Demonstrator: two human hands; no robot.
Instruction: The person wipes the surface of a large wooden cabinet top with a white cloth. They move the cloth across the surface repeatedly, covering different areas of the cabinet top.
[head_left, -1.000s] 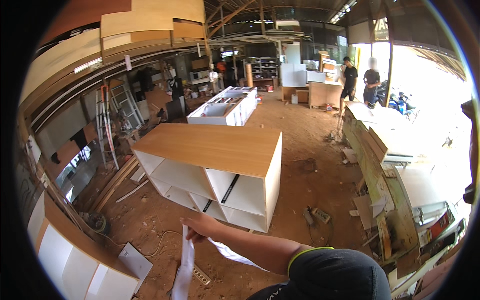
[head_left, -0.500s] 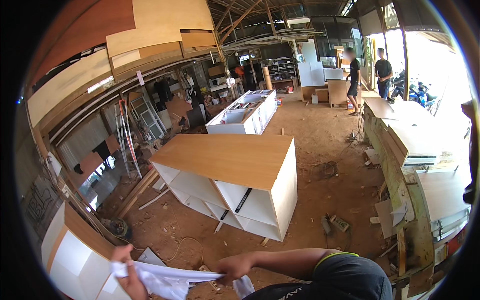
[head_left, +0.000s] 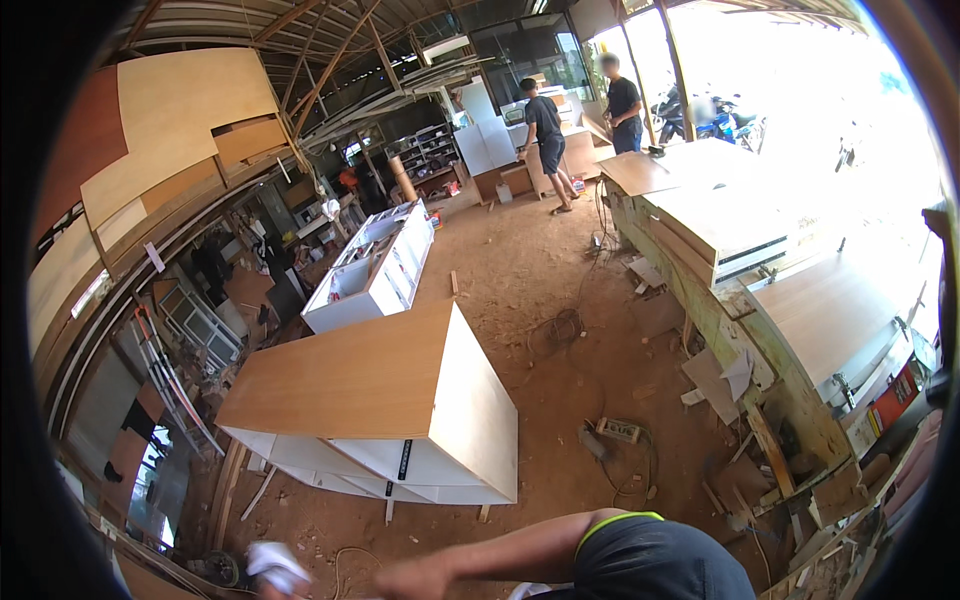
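At the lower edge, a bunched white cloth (head_left: 277, 566) is wrapped about my left hand (head_left: 290, 592), which is closed on it and mostly cut off by the frame. My right hand (head_left: 408, 580) reaches in from the right, its fingers smeared by motion and partly below the frame. A bit of white fabric shows under my right forearm. Just beyond my hands stands a low cabinet (head_left: 340, 385) with a wood-coloured top, a white side and open white compartments. Neither hand touches it.
A long white cabinet frame (head_left: 372, 265) lies behind it. Cables and a power strip (head_left: 618, 430) are on the dirt floor. Along the right runs a workbench (head_left: 690, 290) with stacked boards. Two people (head_left: 545, 130) stand at the back. A ladder (head_left: 178, 380) leans at left.
The view has swung right, so the cabinet sits further left. The cloth, earlier stretched between both hands, is now bunched at my left hand. Both hands sit lower, and one person at the back has turned.
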